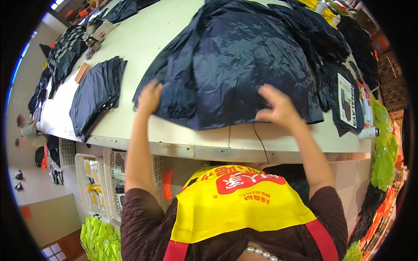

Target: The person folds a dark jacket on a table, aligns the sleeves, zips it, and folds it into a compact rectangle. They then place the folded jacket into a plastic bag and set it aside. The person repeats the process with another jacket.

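Observation:
A large dark navy garment (248, 61) of thin, shiny, wrinkled fabric lies spread over the pale table, its lower hem near the front edge. At its left side, my left hand (149, 96) is closed, with the fingers drawn together on the fabric. My right hand (278, 106) is over the lower right part of the garment, thumb and fingers apart, holding nothing. Whether its fingertips touch the cloth I cannot tell. A thin dark cord (262, 142) hangs from the hem over the table edge.
On the pale table (143, 39), a stack of dark folded pieces (96, 96) lies left, beside a small orange-brown block (82, 72). Dark pieces with a printed bag (347, 100) and a thread spool (368, 133) are right. White baskets (93, 185) stand below, left; yellow-green fabric (382, 143) hangs right.

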`<state>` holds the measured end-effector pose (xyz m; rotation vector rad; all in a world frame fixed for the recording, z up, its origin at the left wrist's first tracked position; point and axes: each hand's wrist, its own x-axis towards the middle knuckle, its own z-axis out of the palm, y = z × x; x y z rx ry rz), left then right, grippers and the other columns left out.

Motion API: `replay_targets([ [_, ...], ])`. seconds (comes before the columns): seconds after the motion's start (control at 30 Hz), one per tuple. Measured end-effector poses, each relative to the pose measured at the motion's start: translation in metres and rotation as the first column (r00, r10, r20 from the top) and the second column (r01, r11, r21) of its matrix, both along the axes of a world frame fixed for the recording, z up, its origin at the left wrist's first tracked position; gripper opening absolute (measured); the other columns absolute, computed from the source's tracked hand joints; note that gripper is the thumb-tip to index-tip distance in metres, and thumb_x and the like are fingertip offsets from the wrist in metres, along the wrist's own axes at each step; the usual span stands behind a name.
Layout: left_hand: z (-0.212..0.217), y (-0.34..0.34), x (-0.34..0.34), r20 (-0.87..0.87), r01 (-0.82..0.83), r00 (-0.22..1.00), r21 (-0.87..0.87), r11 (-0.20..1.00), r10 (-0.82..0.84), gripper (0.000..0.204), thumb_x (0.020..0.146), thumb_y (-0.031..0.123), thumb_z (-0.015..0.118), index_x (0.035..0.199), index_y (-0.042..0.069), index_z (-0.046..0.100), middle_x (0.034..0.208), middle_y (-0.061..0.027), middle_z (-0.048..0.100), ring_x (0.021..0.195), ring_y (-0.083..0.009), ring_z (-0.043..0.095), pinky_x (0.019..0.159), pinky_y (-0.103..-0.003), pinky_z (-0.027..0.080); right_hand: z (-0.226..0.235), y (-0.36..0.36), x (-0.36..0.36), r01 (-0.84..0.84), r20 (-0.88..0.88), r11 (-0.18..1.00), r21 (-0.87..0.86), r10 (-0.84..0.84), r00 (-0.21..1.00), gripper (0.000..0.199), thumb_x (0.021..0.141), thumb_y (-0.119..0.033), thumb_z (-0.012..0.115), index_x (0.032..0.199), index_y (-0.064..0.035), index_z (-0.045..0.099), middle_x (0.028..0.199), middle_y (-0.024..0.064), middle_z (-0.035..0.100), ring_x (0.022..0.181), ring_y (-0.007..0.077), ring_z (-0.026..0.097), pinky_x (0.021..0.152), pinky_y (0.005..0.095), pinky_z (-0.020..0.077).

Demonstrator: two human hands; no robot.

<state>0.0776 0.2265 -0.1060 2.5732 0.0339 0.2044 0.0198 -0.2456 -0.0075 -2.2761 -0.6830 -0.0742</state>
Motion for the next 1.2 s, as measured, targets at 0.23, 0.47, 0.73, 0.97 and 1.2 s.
replay_targets([
  [0.23, -0.049, -0.040, -0.078, 0.046, -0.159, 0.987, 0.301, 0.940, 0.153, 0.046, 0.092, 0.040, 0.048, 0.130, 0.014, 0.049, 0.131, -0.0103, 0.052, 0.125, -0.0286, 0.043, 0.103, -0.056, 0.022, -0.131, -0.016, -0.046, 0.181, 0.130, 0.940, -0.288, -0.149, 0.980, 0.044, 0.072, -0.022, 0.071, 0.111, -0.0063, 0.059, 0.121, 0.0087, 0.057, 0.086, 0.0272, 0.064, 0.075, 0.0346, 0.0524],
  [0.47, -0.040, -0.046, -0.118, 0.124, 0.002, 0.990, 0.449, 0.894, -0.065, 0.037, 0.088, 0.030, 0.054, 0.121, 0.011, 0.054, 0.118, -0.0030, 0.060, 0.107, -0.0174, 0.056, 0.102, -0.056, 0.025, -0.121, -0.087, -0.054, 0.249, 0.137, 0.889, -0.384, -0.212, 0.968, 0.018, 0.076, -0.011, 0.065, 0.093, -0.0050, 0.064, 0.094, 0.0084, 0.065, 0.082, 0.0278, 0.064, 0.069, 0.0336, 0.0513],
  [0.73, -0.015, -0.101, -0.144, 0.092, -0.103, 0.990, -0.016, 0.995, 0.104, 0.037, 0.081, 0.030, 0.063, 0.108, 0.004, 0.060, 0.099, -0.0126, 0.065, 0.089, -0.0301, 0.062, 0.076, -0.038, 0.049, -0.048, -0.063, -0.069, 0.510, -0.221, 0.848, -0.148, -0.531, 0.818, 0.019, 0.085, -0.016, 0.063, 0.089, 0.0027, 0.063, 0.070, 0.0096, 0.062, 0.064, 0.0098, 0.055, 0.060, 0.0247, 0.0442],
  [0.97, -0.025, -0.099, -0.089, -0.295, -0.262, 0.942, -0.355, 0.897, 0.159, 0.037, 0.077, 0.029, 0.070, 0.098, 0.000, 0.062, 0.085, -0.0127, 0.066, 0.076, -0.0265, 0.064, 0.070, -0.034, 0.049, -0.054, 0.062, -0.018, 0.234, -0.339, 0.944, 0.232, -0.146, 0.929, 0.020, 0.085, -0.014, 0.063, 0.094, 0.0036, 0.063, 0.079, 0.0074, 0.067, 0.075, 0.0075, 0.059, 0.068, 0.0217, 0.0462],
  [1.2, 0.046, -0.174, -0.105, 0.367, 0.159, 0.930, -0.430, 0.889, 0.011, 0.011, 0.080, 0.006, 0.064, 0.089, -0.001, 0.062, 0.080, -0.0114, 0.063, 0.069, -0.0177, 0.061, 0.063, -0.029, 0.047, -0.022, 0.153, -0.003, 0.387, -0.739, 0.809, 0.443, 0.085, 0.669, 0.032, 0.078, -0.030, 0.072, 0.087, -0.0009, 0.061, 0.069, 0.0001, 0.057, 0.060, 0.0059, 0.051, 0.053, 0.0199, 0.0394],
])
